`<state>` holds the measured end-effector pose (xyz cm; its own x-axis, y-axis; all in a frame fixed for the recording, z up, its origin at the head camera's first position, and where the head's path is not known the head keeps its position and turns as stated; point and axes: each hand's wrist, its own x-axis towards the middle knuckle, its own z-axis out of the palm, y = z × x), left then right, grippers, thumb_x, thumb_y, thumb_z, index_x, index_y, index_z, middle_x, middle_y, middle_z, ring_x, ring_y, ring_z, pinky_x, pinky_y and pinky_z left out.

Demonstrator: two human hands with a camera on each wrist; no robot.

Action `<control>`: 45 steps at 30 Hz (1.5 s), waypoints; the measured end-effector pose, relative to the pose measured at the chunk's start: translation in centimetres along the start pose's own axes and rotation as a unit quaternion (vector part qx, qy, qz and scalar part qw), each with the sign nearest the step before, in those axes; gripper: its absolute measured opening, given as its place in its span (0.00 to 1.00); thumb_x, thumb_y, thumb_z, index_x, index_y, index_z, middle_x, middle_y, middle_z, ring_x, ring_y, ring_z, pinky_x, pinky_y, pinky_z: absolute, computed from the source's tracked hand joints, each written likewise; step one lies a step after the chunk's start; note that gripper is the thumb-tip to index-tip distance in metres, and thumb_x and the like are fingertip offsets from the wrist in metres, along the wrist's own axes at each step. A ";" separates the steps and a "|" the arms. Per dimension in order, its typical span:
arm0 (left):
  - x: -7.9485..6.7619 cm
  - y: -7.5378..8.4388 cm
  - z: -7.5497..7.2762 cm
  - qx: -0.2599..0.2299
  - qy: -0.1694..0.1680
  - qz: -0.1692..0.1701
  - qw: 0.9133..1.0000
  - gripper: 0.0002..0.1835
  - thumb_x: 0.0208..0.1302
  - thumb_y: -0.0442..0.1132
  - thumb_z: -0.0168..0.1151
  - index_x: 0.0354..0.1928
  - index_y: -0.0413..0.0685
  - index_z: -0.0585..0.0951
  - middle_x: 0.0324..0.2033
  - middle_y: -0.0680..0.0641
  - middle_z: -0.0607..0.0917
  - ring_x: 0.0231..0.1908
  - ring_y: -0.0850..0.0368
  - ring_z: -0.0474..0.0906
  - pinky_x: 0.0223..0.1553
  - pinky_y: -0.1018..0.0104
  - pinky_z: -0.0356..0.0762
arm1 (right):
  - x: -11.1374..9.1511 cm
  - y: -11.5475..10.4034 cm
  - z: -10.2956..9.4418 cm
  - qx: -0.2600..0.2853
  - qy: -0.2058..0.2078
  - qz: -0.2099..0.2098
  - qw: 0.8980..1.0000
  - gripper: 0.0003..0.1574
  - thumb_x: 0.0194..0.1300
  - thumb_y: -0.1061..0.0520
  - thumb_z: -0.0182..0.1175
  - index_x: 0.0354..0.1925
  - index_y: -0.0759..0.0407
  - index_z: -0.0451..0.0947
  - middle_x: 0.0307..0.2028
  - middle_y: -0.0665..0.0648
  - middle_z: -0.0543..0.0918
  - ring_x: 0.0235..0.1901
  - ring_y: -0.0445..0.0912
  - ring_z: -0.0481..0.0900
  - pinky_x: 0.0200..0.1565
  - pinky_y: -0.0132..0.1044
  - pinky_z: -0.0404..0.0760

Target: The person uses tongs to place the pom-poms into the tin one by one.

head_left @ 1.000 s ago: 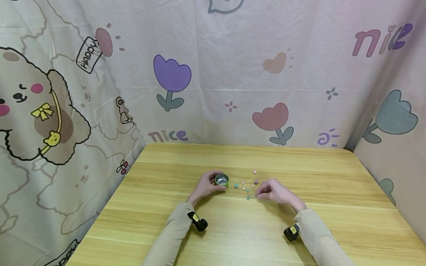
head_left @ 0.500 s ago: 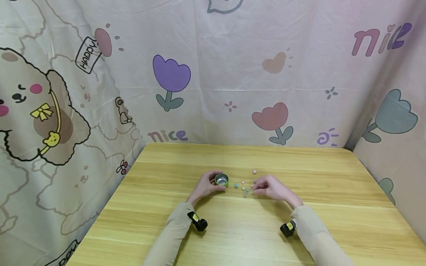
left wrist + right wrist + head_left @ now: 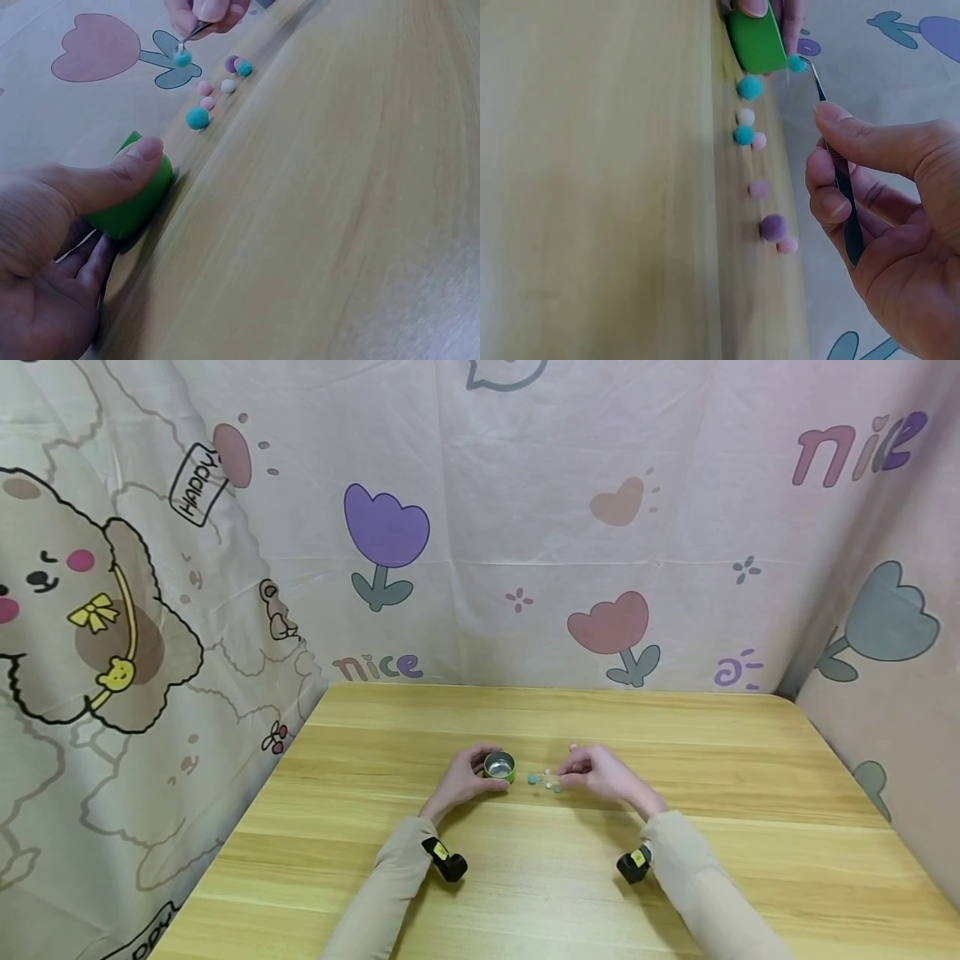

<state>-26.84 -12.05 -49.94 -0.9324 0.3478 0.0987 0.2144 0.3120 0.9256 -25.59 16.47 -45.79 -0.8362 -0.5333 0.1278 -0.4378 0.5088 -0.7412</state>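
My left hand (image 3: 467, 782) holds a small green round tin (image 3: 500, 766) on the table, its open metal inside facing up. In the left wrist view the thumb lies along the tin's side. To the right, my right hand (image 3: 603, 774) grips tweezers (image 3: 844, 180) between thumb and fingers. Their tips pinch a teal pom-pom (image 3: 797, 63), held above the table. Between the tin and my right hand lie loose pom-poms: a larger teal one (image 3: 750, 87), a white one (image 3: 745, 117), a smaller teal one (image 3: 743, 135), a purple one (image 3: 773, 227) and several pink ones (image 3: 758, 188).
The wooden table (image 3: 480, 877) spreads around both hands. A printed cloth (image 3: 495, 527) hangs behind it and at the sides. Black wrist cameras (image 3: 447, 862) sit on both beige sleeves.
My right hand has moved left and a little farther from me, lifting the teal pom-pom in the tweezers over the loose ones. The left hand and the tin have stayed put.
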 end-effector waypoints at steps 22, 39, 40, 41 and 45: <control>0.0 0.3 -0.1 0.000 0.004 0.000 1.000 0.34 0.51 0.31 0.78 0.62 0.35 0.76 0.59 0.35 0.81 0.61 0.38 0.78 0.70 0.46 0.73 | 2.6 -1.0 0.8 0.035 0.015 0.011 0.999 0.08 0.64 0.61 0.68 0.41 0.65 0.87 0.31 0.58 0.86 0.22 0.47 0.79 0.22 0.32 0.81; -0.2 0.4 -0.1 0.005 0.003 0.011 1.000 0.33 0.53 0.29 0.76 0.62 0.31 0.75 0.59 0.31 0.80 0.62 0.35 0.77 0.69 0.44 0.73 | 4.2 -1.6 1.7 0.023 0.023 0.001 0.999 0.07 0.65 0.61 0.67 0.40 0.62 0.87 0.32 0.58 0.87 0.25 0.45 0.79 0.25 0.26 0.75; -0.2 0.5 0.0 0.005 0.003 0.011 1.000 0.33 0.53 0.28 0.76 0.62 0.30 0.75 0.59 0.30 0.80 0.62 0.34 0.77 0.69 0.43 0.72 | 4.3 -1.6 1.8 0.021 0.022 0.002 1.000 0.07 0.64 0.61 0.67 0.41 0.62 0.87 0.33 0.57 0.87 0.25 0.43 0.78 0.25 0.26 0.75; -0.2 0.5 0.0 0.004 0.002 0.010 1.000 0.33 0.53 0.28 0.75 0.62 0.29 0.74 0.60 0.29 0.80 0.62 0.33 0.76 0.69 0.42 0.72 | 4.4 -1.7 1.9 0.020 0.021 0.003 1.000 0.07 0.64 0.61 0.67 0.41 0.62 0.88 0.33 0.58 0.87 0.25 0.41 0.78 0.26 0.26 0.75; -0.1 0.7 0.0 -0.002 -0.009 0.003 1.000 0.34 0.54 0.26 0.74 0.63 0.26 0.72 0.61 0.26 0.77 0.63 0.30 0.74 0.70 0.40 0.69 | 4.7 -1.9 2.1 0.023 0.019 0.007 1.000 0.07 0.64 0.61 0.67 0.41 0.62 0.87 0.35 0.58 0.87 0.25 0.38 0.75 0.27 0.26 0.76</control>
<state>-26.60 -11.89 -49.29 -0.9255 0.3658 0.0981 0.2191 0.3058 0.9265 -28.00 11.56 -45.16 -0.8540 -0.5006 0.1418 -0.4121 0.4843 -0.7718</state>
